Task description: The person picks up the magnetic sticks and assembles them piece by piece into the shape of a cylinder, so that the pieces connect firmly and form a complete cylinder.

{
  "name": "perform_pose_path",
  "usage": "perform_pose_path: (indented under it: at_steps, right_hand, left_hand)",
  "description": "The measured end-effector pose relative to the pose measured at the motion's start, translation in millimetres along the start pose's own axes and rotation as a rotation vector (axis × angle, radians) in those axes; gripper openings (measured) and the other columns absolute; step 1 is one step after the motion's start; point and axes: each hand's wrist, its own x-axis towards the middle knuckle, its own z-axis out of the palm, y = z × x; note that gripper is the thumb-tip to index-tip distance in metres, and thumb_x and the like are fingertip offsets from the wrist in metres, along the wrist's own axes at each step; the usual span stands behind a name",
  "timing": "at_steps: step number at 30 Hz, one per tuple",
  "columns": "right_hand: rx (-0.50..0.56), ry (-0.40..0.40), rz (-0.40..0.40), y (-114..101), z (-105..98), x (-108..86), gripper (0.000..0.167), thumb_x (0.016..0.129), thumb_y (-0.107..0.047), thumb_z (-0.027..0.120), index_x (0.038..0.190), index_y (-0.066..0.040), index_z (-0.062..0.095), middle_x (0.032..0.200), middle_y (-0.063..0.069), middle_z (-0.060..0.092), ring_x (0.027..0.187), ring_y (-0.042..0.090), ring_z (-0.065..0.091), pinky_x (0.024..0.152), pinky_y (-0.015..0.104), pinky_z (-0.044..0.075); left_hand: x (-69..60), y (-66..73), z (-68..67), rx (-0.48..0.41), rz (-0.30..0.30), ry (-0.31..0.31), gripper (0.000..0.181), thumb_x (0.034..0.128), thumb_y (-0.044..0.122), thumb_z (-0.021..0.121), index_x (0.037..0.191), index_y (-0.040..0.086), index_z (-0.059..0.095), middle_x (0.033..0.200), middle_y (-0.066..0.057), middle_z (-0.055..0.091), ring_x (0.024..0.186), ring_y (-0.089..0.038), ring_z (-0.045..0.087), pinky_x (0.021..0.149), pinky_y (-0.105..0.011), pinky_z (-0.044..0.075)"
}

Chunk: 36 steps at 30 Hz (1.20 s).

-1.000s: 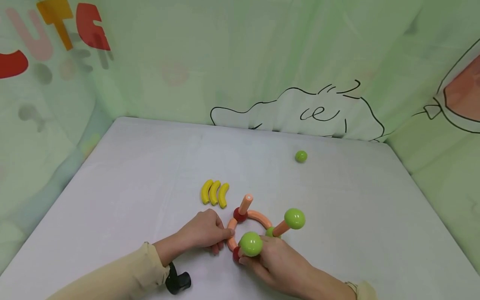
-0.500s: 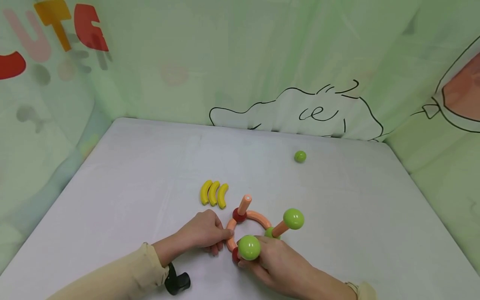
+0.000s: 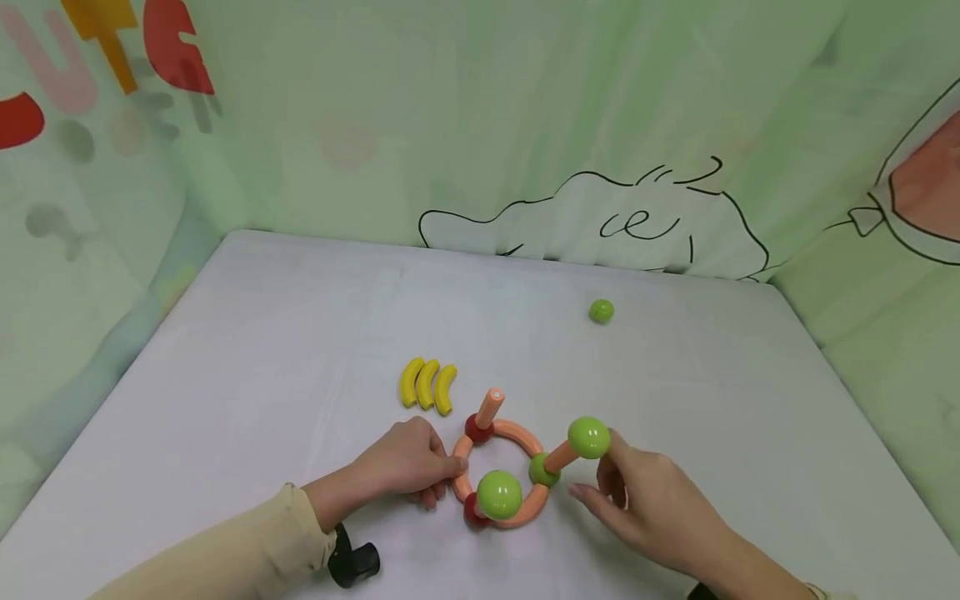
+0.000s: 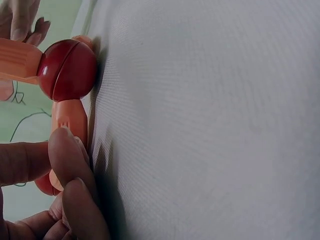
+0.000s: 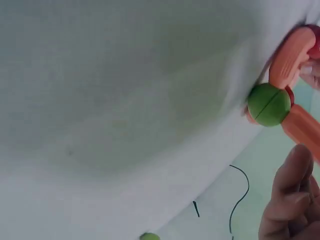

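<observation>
A ring of curved orange rods point(image 3: 517, 433) lies on the table, joined by two red balls point(image 3: 480, 428) and a green ball point(image 3: 544, 469). My left hand point(image 3: 408, 458) pinches the curved rod on the ring's left side; in the left wrist view its fingertips point(image 4: 67, 150) are on that rod below a red ball point(image 4: 69, 70). Straight rods rise from the joints: the far one point(image 3: 491, 408) has a bare top, the other two carry green balls point(image 3: 499, 495). Beside the right-hand top ball point(image 3: 588, 437) is my right hand point(image 3: 667, 508), thumb and fingers apart; contact is unclear.
Three yellow banana-shaped pieces point(image 3: 427, 385) lie side by side beyond my left hand. A loose green ball point(image 3: 602, 311) sits toward the table's far edge. Printed green cloth point(image 3: 337, 150) walls the back and sides. A black device point(image 3: 355, 565) is at my left wrist.
My right hand has let go of the near part of the ring and moved right, to beside the right-hand top ball. The left hand keeps its pinch in the same place.
</observation>
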Motion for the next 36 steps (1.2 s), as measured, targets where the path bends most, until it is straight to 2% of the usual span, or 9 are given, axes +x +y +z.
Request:
perform_pose_path:
  at_steps: [2, 4, 6, 8, 13, 18, 24, 27, 36]
  right_hand:
    - [0.101, -0.025, 0.011, 4.3, -0.7, 5.4, 0.040, 0.085, -0.010, 0.082, 0.118, -0.012, 0.061, 0.076, -0.021, 0.053, 0.064, -0.010, 0.041, 0.055, 0.012, 0.038]
    - [0.216, -0.068, 0.010, 6.2, -0.7, 11.2, 0.038, 0.088, -0.005, 0.078, 0.122, -0.014, 0.063, 0.088, -0.013, 0.065, 0.069, -0.007, 0.047, 0.057, 0.015, 0.042]
    - [0.295, -0.104, 0.010, 6.7, -0.3, 15.1, 0.029, 0.092, -0.004, 0.073, 0.118, -0.016, 0.068, 0.103, -0.002, 0.072, 0.074, -0.005, 0.050, 0.058, 0.017, 0.044]
    - [0.328, -0.122, 0.014, 6.2, 0.2, 17.0, 0.022, 0.095, -0.003, 0.069, 0.109, -0.019, 0.070, 0.115, 0.007, 0.073, 0.083, -0.004, 0.057, 0.062, 0.018, 0.048]
    - [0.289, -0.119, -0.001, 5.2, 0.5, 18.1, 0.021, 0.096, 0.000, 0.066, 0.104, -0.018, 0.071, 0.114, 0.006, 0.073, 0.101, 0.005, 0.068, 0.074, 0.022, 0.056]
    - [0.207, -0.131, -0.027, 3.7, -0.2, 21.2, 0.019, 0.096, -0.001, 0.067, 0.103, -0.019, 0.070, 0.112, 0.000, 0.072, 0.099, 0.008, 0.069, 0.081, 0.025, 0.059]
    - [0.151, -0.143, -0.044, 0.5, -1.3, 26.4, 0.015, 0.097, -0.008, 0.068, 0.107, -0.019, 0.066, 0.105, -0.010, 0.071, 0.093, 0.001, 0.065, 0.079, 0.025, 0.058]
    - [0.158, -0.151, -0.040, 0.2, -1.8, 27.5, 0.014, 0.098, -0.011, 0.067, 0.108, -0.021, 0.064, 0.103, -0.012, 0.071, 0.092, -0.001, 0.064, 0.079, 0.024, 0.057]
    - [0.167, -0.153, -0.028, 1.6, -2.4, 24.9, 0.015, 0.098, -0.009, 0.066, 0.102, -0.023, 0.066, 0.110, -0.005, 0.071, 0.097, 0.005, 0.068, 0.081, 0.026, 0.058]
  left_hand:
    - [0.0, 0.0, 0.1, 0.000, 0.001, -0.002, 0.034, 0.0931, 0.025, 0.072, 0.064, 0.008, 0.067, 0.051, 0.002, 0.061, 0.048, -0.007, 0.060, 0.050, -0.021, 0.042]
    - [0.1, 0.0, 0.4, 0.000, 0.003, -0.003, 0.034, 0.0932, 0.025, 0.071, 0.064, 0.008, 0.067, 0.051, 0.002, 0.061, 0.048, -0.007, 0.060, 0.050, -0.021, 0.042]
    - [0.1, -0.1, 0.7, 0.002, 0.005, -0.004, 0.034, 0.0933, 0.025, 0.071, 0.064, 0.008, 0.067, 0.050, 0.002, 0.061, 0.048, -0.007, 0.060, 0.050, -0.021, 0.042]
    - [0.0, 0.0, 0.9, 0.006, 0.007, -0.004, 0.034, 0.0934, 0.025, 0.071, 0.064, 0.008, 0.067, 0.050, 0.003, 0.061, 0.048, -0.007, 0.060, 0.049, -0.021, 0.042]
    - [-0.6, 0.4, 0.7, 0.009, 0.016, -0.001, 0.034, 0.0932, 0.025, 0.071, 0.064, 0.008, 0.067, 0.050, 0.003, 0.061, 0.048, -0.007, 0.060, 0.049, -0.021, 0.042]
    - [-1.1, 1.0, 0.3, 0.011, 0.014, 0.001, 0.034, 0.0932, 0.024, 0.071, 0.064, 0.008, 0.067, 0.050, 0.003, 0.061, 0.048, -0.007, 0.060, 0.049, -0.021, 0.042]
    - [-0.7, 1.5, 0.2, 0.014, 0.008, -0.001, 0.034, 0.0932, 0.024, 0.071, 0.064, 0.008, 0.068, 0.050, 0.003, 0.061, 0.048, -0.007, 0.060, 0.049, -0.021, 0.042]
    - [-0.4, 1.4, 0.2, 0.016, 0.008, -0.004, 0.034, 0.0933, 0.024, 0.070, 0.063, 0.008, 0.068, 0.050, 0.003, 0.061, 0.047, -0.006, 0.059, 0.049, -0.021, 0.042]
    - [-0.6, 2.0, -0.4, 0.027, -0.001, -0.005, 0.035, 0.0938, 0.025, 0.071, 0.063, 0.008, 0.068, 0.050, 0.003, 0.061, 0.048, -0.007, 0.059, 0.049, -0.020, 0.041]
